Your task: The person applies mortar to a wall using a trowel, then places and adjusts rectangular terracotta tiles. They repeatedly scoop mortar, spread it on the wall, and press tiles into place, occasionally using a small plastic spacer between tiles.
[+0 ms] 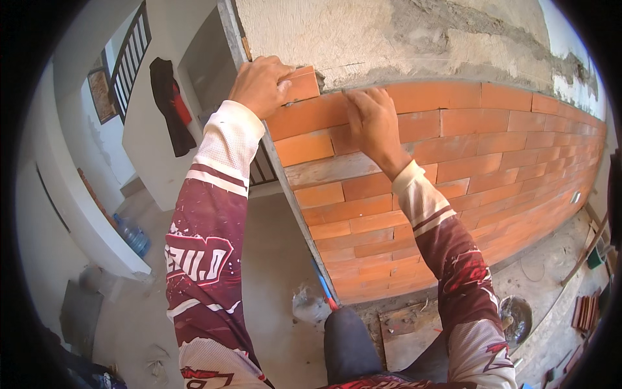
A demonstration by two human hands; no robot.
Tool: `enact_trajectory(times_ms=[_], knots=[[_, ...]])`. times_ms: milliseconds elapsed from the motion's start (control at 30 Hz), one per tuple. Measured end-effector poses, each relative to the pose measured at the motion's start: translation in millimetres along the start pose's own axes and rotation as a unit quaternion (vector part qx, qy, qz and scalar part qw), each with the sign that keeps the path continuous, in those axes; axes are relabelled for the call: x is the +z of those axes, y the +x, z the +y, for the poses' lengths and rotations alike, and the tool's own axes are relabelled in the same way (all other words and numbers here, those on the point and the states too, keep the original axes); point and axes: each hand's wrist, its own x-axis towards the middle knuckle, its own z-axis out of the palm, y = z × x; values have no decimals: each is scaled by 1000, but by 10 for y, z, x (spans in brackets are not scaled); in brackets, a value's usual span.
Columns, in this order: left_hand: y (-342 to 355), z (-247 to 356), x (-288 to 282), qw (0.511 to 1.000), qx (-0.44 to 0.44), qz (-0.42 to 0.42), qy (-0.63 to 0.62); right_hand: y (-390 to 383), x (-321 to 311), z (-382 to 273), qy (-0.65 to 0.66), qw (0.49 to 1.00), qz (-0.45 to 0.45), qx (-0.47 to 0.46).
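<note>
My left hand (259, 84) grips a short orange brick tile (302, 84) at the upper left end of the brick-tiled wall (460, 146). The tile sits on top of a longer tile (310, 117), against the rough plaster. To the right, my right hand (376, 123) has its fingers pinched together at the top edge of the upper course, a short gap from the held tile. What those fingertips hold, if anything, is hidden. A thin pale line, like a string, runs across the plaster (389, 35) above the tiles.
A straight vertical strip (301, 223) edges the wall's left end. Below lie a clear plastic bag (310, 305), a round pan (516, 319) and stacked tiles (585, 313). A water bottle (133, 236) stands far left, and dark clothing (170, 107) hangs beyond.
</note>
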Motion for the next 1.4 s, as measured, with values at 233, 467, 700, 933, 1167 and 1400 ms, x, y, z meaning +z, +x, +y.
enact_trajectory(times_ms=[233,467,700,933,1167,1400], knots=[[-2,-103,29,999,-1,-2,-34,277,220,-67,-43,998,-50,-10],[37,-159,72,998,-14,14,-62,180,389,-101,-44,998,-38,3],[9,-128,44,998,-20,18,-50,150,393,-151,-75,996,-38,11],[16,-103,18,999,-38,5,-38,172,357,-169,-77,995,-57,1],[37,-132,43,999,-29,12,-38,94,628,-262,-29,992,-26,-119],[-98,-88,121,1000,-14,-23,-3,85,809,-237,-86,991,-36,-96]])
